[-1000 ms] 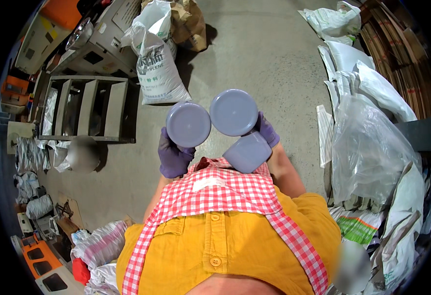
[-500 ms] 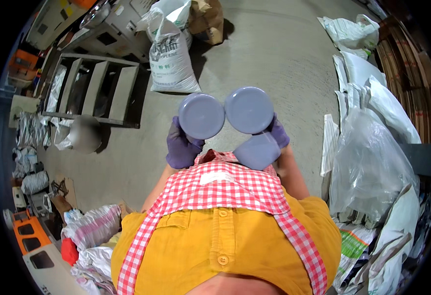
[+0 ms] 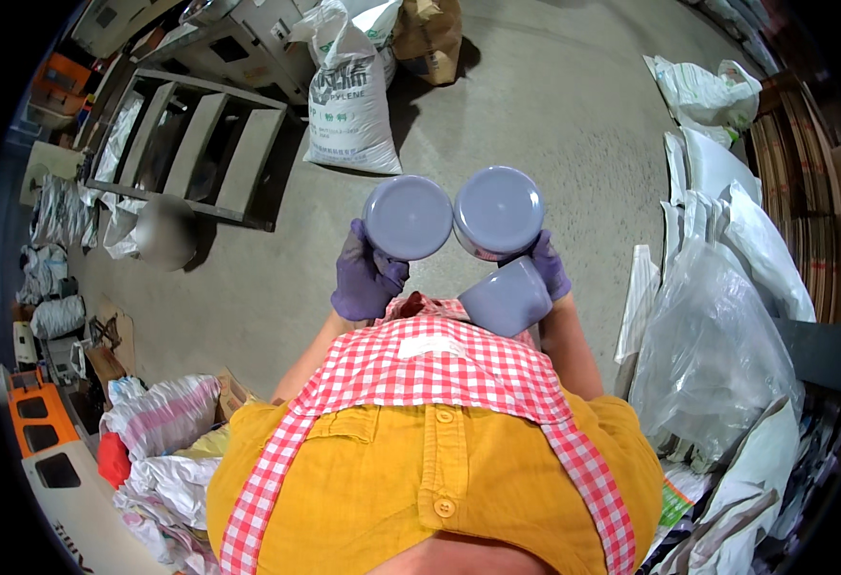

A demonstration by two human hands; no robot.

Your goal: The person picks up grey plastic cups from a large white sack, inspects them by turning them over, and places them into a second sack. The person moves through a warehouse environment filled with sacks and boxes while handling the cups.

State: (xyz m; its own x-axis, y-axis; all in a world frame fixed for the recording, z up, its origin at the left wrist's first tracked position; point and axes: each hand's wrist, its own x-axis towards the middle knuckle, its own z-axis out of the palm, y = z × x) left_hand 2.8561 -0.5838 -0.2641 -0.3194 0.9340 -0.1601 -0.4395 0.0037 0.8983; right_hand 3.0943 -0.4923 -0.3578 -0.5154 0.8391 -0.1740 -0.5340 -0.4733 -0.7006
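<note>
In front of my chest, purple gloves cover both my hands. My left hand (image 3: 367,277) is closed round a grey-blue plastic cup (image 3: 408,218), whose round flat end faces up. A second grey-blue cup (image 3: 499,210) of the same kind, round end up, is held in my right hand (image 3: 551,267). The two round ends sit side by side, rims almost touching. Below the right one, a third grey-blue cup (image 3: 507,298) lies tilted on its side against my right hand and the checked apron (image 3: 420,379). Most of my right fingers are hidden behind the cups.
A full white sack (image 3: 351,120) stands on the grey floor ahead, beside a brown paper bag (image 3: 427,40). Metal steps (image 3: 195,144) stand at the left. White sacks and a clear plastic bag (image 3: 713,345) lie along the right, near stacked cardboard (image 3: 794,182). More sacks (image 3: 161,417) lie at lower left.
The right upright cup has tilted a little, showing more of its side. The third cup has turned slightly. The whole view has shifted a bit; both hands keep their hold.
</note>
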